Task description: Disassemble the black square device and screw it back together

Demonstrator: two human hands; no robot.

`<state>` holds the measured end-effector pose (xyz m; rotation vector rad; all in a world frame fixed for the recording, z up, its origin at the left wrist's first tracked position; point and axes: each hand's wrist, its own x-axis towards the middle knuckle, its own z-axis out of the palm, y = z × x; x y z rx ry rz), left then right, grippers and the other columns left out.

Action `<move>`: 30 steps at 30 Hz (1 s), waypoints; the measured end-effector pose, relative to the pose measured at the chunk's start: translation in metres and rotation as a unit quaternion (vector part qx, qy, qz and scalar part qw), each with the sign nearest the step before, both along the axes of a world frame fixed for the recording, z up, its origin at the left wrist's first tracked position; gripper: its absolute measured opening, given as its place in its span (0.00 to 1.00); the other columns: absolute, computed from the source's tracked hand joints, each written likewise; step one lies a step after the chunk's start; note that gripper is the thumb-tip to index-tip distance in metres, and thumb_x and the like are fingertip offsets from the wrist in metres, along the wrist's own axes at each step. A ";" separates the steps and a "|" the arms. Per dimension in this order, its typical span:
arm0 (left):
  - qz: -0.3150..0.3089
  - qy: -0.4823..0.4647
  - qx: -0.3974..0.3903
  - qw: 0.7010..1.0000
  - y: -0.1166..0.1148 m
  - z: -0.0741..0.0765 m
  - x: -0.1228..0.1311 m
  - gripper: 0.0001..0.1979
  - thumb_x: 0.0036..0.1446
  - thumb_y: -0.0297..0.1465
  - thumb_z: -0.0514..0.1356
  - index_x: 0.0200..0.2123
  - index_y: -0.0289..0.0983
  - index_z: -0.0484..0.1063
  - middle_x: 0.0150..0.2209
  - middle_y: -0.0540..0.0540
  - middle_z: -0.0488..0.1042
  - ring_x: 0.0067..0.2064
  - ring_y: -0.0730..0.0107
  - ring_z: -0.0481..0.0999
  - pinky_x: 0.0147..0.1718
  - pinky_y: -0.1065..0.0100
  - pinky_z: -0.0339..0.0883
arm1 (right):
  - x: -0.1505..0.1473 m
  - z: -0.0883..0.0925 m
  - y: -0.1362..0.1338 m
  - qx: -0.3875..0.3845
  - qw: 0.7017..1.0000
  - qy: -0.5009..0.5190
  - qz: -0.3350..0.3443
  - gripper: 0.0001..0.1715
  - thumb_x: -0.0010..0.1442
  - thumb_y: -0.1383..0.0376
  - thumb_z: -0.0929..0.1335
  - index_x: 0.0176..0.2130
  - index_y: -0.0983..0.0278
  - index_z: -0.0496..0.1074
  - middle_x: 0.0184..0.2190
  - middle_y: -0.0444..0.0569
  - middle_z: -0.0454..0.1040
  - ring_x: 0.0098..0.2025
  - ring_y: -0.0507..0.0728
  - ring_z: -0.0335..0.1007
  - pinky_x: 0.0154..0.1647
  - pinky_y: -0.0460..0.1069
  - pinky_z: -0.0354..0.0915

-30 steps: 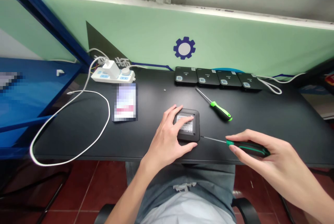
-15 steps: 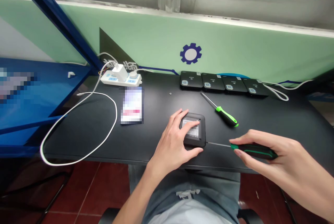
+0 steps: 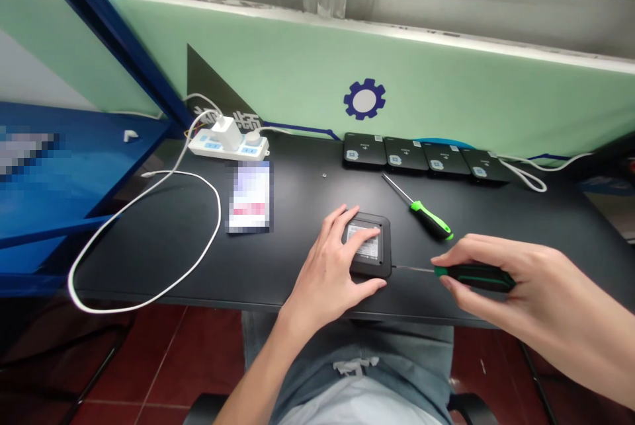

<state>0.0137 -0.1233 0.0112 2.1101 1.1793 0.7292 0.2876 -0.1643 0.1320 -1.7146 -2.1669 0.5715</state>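
Observation:
A small black box-shaped device (image 3: 373, 241) with a grey label on top lies near the front edge of the black table (image 3: 297, 213). My left hand (image 3: 327, 266) rests on its left side, fingers over the top and thumb along the front edge, holding it down. My right hand (image 3: 501, 279) is closed round a dark green-handled screwdriver (image 3: 471, 275). The thin shaft lies level and its tip meets the device's right side at the lower corner.
A second screwdriver (image 3: 426, 217) with a bright green handle lies behind the device. Several black devices (image 3: 426, 155) stand in a row at the back wall. A white power strip (image 3: 229, 145), a looping white cable (image 3: 149, 240), a blurred card (image 3: 249, 196) and a tiny screw (image 3: 324, 175) lie to the left.
My right hand has risen slightly and pushed the screwdriver a little toward the device. The left hand stays on the device. The view has shifted slightly.

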 end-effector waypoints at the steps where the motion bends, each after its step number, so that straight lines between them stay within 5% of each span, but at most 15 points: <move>1: 0.000 0.000 0.001 1.000 0.000 0.000 0.000 0.40 0.59 0.34 0.83 0.72 0.50 0.76 0.84 0.39 0.61 0.87 0.38 0.54 0.77 0.34 0.72 | -0.001 0.000 0.001 0.000 1.000 -0.007 0.006 0.09 0.70 0.52 0.75 0.43 0.51 0.87 0.41 0.39 0.88 0.34 0.53 0.86 0.29 0.44 0.75; 11: 0.003 -0.009 0.004 1.000 0.001 0.003 0.002 0.40 0.58 0.31 0.84 0.70 0.50 0.77 0.83 0.39 0.63 0.87 0.36 0.54 0.76 0.31 0.73 | -0.009 0.000 0.024 0.001 0.981 -0.131 0.143 0.10 0.77 0.51 0.73 0.47 0.52 0.80 0.40 0.41 0.84 0.35 0.54 0.80 0.34 0.48 0.70; 16: 0.006 -0.005 0.001 1.000 0.001 0.003 0.002 0.40 0.57 0.32 0.84 0.70 0.49 0.78 0.83 0.38 0.63 0.86 0.37 0.55 0.76 0.32 0.73 | 0.000 0.002 0.037 -0.049 0.979 -0.128 0.154 0.10 0.76 0.50 0.73 0.49 0.52 0.80 0.43 0.41 0.85 0.38 0.55 0.81 0.36 0.49 0.71; 23: 0.000 -0.001 0.006 1.000 0.002 0.001 0.001 0.39 0.59 0.32 0.83 0.71 0.49 0.77 0.82 0.38 0.64 0.86 0.36 0.55 0.75 0.30 0.74 | 0.016 0.001 0.024 -0.106 0.993 -0.044 0.038 0.17 0.76 0.44 0.73 0.52 0.51 0.82 0.43 0.42 0.86 0.36 0.54 0.78 0.36 0.48 0.71; 30: 0.000 0.014 -0.001 1.000 0.001 0.004 0.002 0.38 0.60 0.33 0.81 0.71 0.50 0.76 0.83 0.39 0.62 0.87 0.35 0.54 0.72 0.30 0.77 | 0.030 -0.026 -0.011 -0.143 0.983 0.078 -0.088 0.26 0.72 0.37 0.74 0.52 0.53 0.85 0.52 0.44 0.87 0.49 0.57 0.83 0.44 0.45 0.75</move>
